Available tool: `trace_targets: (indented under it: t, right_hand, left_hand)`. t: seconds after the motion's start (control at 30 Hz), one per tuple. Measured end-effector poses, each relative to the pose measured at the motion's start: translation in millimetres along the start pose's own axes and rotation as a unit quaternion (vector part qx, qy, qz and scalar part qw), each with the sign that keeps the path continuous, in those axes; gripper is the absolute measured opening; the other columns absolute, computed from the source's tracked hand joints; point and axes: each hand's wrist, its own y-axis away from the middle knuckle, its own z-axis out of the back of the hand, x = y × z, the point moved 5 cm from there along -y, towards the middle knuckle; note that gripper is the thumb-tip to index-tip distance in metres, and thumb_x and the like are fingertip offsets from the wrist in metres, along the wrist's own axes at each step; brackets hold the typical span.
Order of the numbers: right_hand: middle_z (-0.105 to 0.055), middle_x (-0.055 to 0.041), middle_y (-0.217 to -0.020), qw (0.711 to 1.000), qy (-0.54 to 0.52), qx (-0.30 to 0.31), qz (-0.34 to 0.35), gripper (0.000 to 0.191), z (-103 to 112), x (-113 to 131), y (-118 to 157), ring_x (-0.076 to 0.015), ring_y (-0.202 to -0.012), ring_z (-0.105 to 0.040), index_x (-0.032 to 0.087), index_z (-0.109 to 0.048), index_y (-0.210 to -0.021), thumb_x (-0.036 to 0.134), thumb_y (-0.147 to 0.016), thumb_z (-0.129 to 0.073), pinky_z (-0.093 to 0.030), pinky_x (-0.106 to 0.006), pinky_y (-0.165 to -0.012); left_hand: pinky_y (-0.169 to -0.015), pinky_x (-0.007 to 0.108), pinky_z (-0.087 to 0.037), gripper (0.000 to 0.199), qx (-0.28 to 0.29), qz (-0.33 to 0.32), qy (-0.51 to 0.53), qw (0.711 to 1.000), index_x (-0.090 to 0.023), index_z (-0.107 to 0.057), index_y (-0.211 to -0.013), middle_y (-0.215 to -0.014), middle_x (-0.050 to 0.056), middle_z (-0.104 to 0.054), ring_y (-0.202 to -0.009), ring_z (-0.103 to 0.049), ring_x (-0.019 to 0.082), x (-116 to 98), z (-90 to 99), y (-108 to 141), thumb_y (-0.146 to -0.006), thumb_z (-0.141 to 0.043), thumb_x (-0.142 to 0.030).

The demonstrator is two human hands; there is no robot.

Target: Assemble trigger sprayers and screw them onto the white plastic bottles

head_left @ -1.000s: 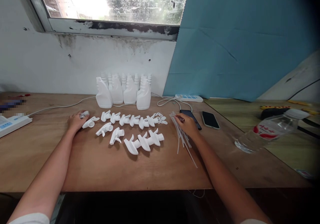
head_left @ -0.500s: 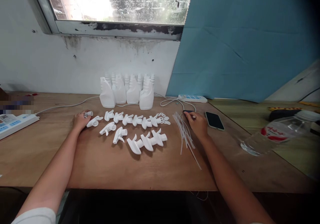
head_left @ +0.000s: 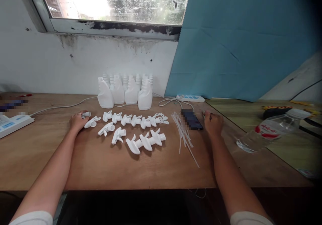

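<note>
At the left, my left hand (head_left: 77, 121) is closed around a white trigger sprayer head (head_left: 87, 114), partly hidden by the fingers. Another sprayer head (head_left: 92, 122) lies right beside it. On the right, my right hand (head_left: 214, 122) is closed over a smartphone (head_left: 204, 114), of which only a bit of edge shows. To its left, a dark smartphone (head_left: 195, 121) lies on the table. White plastic tubes (head_left: 184, 134) form a loose bundle in front of that phone. Several sprayer heads (head_left: 136, 120) lie in a row, with three more (head_left: 146, 142) nearer me.
White spray bottles (head_left: 131, 92) stand by the wall. Flat white rings (head_left: 163, 118) lie at the row's right end. Power strips (head_left: 190, 98) (head_left: 17, 124) sit at the back and left, with cables. A clear plastic bottle (head_left: 270, 131) stands at the right on the table (head_left: 151, 174).
My right hand has moved right, off the dark phone and onto the other phone, which it now mostly covers. My left hand stays at the sprayer head. The view has shifted slightly.
</note>
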Motion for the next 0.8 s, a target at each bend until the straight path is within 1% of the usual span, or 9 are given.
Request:
trace_targets:
  t: [0.07,0.17,0.23,0.33,0.43,0.53,0.67,0.8]
  right_hand:
    - [-0.07,-0.0246,-0.097,0.999,0.02,0.022,-0.044,0.057,-2,-3,2,-0.038,-0.104,-0.055,0.008,-0.076,-0.091,0.039,-0.096,-0.028,-0.037,-0.052,-0.086]
    - [-0.069,-0.0282,-0.093,0.997,0.031,0.04,-0.055,0.062,-5,0,3,-0.0404,-0.104,-0.055,0.005,-0.077,-0.086,0.04,-0.097,-0.028,-0.035,-0.057,-0.087]
    - [-0.069,-0.0286,-0.09,0.997,0.021,0.04,-0.055,0.063,-5,2,2,-0.0401,-0.103,-0.056,0.004,-0.077,-0.085,0.041,-0.096,-0.027,-0.036,-0.056,-0.087]
    - [-0.07,-0.0251,-0.088,0.998,-0.017,0.032,-0.048,0.062,-5,6,0,-0.0372,-0.102,-0.057,0.008,-0.078,-0.082,0.038,-0.096,-0.025,-0.037,-0.054,-0.087]
    - [-0.07,-0.0236,-0.085,0.999,-0.041,0.017,-0.013,0.059,-3,14,0,-0.0353,-0.097,-0.058,0.009,-0.077,-0.079,0.035,-0.095,-0.026,-0.037,-0.051,-0.086]
    - [-0.071,-0.0222,-0.082,0.998,-0.051,0.006,0.039,0.056,-2,26,2,-0.0337,-0.091,-0.06,0.011,-0.075,-0.073,0.034,-0.095,-0.028,-0.038,-0.048,-0.083]
    - [-0.073,-0.016,-0.082,0.992,-0.085,0.006,0.098,0.054,-2,45,8,-0.03,-0.09,-0.061,0.016,-0.07,-0.067,0.035,-0.095,-0.028,-0.039,-0.042,-0.082]
    - [-0.073,-0.0129,-0.08,0.983,-0.109,0.035,0.141,0.053,-6,70,23,-0.0279,-0.094,-0.062,0.019,-0.066,-0.062,0.037,-0.096,-0.029,-0.038,-0.039,-0.084]
  left_hand:
    - [-0.094,0.037,-0.042,0.044,0.01,0.016,-0.004,1.0,-0.018,-0.064,-0.118,-0.103,0.008,-0.07,-0.1,-0.059,0.028,2,-1.8,0,-0.08,-0.061,-0.038]
    - [-0.097,0.04,-0.042,0.048,0.006,0.033,-0.003,0.999,-0.019,-0.065,-0.12,-0.112,0.012,-0.067,-0.107,-0.058,0.032,4,-3.8,-1,-0.08,-0.059,-0.043]
    - [-0.099,0.042,-0.041,0.05,-0.005,0.038,0.01,0.999,-0.018,-0.065,-0.121,-0.117,0.014,-0.065,-0.113,-0.056,0.034,5,-5.1,-1,-0.079,-0.058,-0.045]
    - [-0.105,0.044,-0.037,0.05,-0.022,0.028,0.036,0.999,-0.016,-0.067,-0.117,-0.119,0.016,-0.065,-0.118,-0.053,0.035,6,-7.2,-3,-0.079,-0.055,-0.047]
    - [-0.11,0.043,-0.031,0.047,-0.052,0.001,0.06,0.997,-0.016,-0.068,-0.112,-0.122,0.015,-0.064,-0.123,-0.05,0.033,4,-6.2,-4,-0.081,-0.051,-0.046]
    - [-0.112,0.042,-0.029,0.044,-0.077,-0.015,0.085,0.993,-0.015,-0.068,-0.109,-0.123,0.016,-0.064,-0.125,-0.05,0.03,1,-2.9,-3,-0.081,-0.049,-0.042]
    - [-0.112,0.042,-0.03,0.041,-0.076,0.003,0.11,0.991,-0.011,-0.068,-0.107,-0.12,0.018,-0.065,-0.125,-0.05,0.03,0,2.0,0,-0.082,-0.05,-0.038]
    - [-0.111,0.041,-0.032,0.041,-0.071,0.024,0.114,0.991,-0.01,-0.066,-0.113,-0.122,0.018,-0.064,-0.126,-0.05,0.028,0,9.0,5,-0.083,-0.05,-0.035]
